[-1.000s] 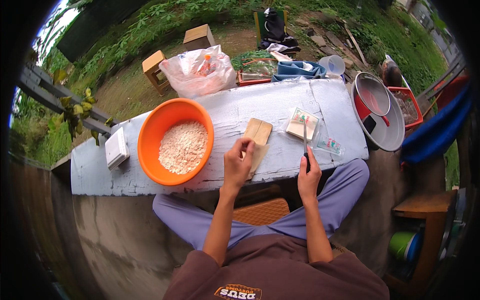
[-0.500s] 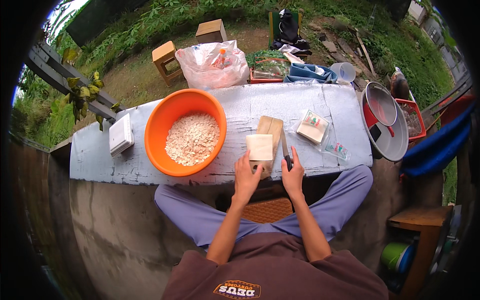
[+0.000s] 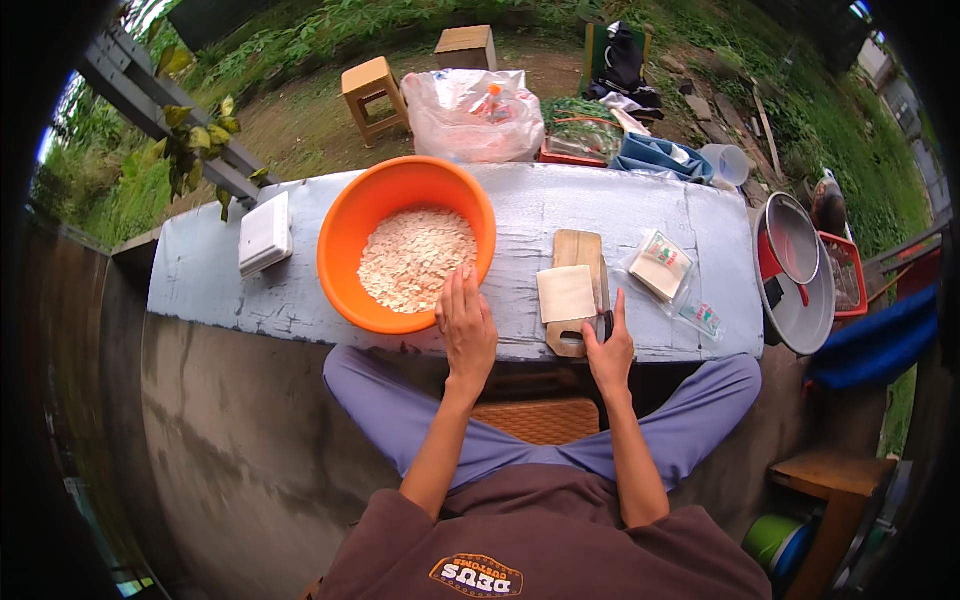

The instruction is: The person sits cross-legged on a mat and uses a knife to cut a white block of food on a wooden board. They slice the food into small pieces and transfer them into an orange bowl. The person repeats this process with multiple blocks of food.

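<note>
Orange bowl (image 3: pixel 410 185) nr L hand (image 3: pixel 467 335)

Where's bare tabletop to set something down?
Bare table: the near-left corner, bordered by white box and orange bowl; and behind the wooden board, toward the far edge. Crowded: board, with square sheet, knife and right hand; the bowl's near-right rim, with the left hand.

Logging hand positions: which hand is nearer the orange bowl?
Left. The left hand is at the near right rim of the bowl; the right hand is farther right, holding the knife by the board.
</note>
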`<state>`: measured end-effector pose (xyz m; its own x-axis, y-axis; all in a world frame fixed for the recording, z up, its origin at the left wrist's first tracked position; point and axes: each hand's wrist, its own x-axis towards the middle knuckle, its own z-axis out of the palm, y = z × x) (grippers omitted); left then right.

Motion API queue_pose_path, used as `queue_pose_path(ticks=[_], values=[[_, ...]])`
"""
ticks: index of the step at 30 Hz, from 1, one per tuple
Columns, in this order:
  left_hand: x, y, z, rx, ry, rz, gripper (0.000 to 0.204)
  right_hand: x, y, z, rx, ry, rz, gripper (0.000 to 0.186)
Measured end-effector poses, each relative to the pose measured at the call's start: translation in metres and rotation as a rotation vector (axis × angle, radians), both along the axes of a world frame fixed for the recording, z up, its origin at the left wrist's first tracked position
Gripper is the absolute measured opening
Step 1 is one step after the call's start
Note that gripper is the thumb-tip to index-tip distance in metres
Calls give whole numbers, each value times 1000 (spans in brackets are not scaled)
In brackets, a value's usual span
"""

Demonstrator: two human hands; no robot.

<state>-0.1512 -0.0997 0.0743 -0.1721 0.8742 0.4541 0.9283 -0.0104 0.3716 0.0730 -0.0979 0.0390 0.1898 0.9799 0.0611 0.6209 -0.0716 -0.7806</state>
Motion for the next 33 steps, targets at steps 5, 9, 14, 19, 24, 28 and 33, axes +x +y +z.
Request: queue_pose_path(ticks=[5,9,14,19,24,28,33], values=[[-6,3,-9,9,88,33,55,-6,2,2,-37,-54,11,94],[-15,25,-12,51,54,64,53,-4,8,2,-25,-48,35,93],[-17,41,-5,111,-50,33,48,0,11,-6,-16,-54,31,95],[29,12,-23,-13,-126,-262,59,-1,20,-4,-29,16,88,101],[57,19,-43,-143,-223,-365,72,3,34,1,-43,43,162,100],[53,42,-54,-159,-168,-463,69,9,25,-1,-82,128,65,95],[43,65,-43,-329,-58,-559,65,10,10,-10,-26,101,1,75]])
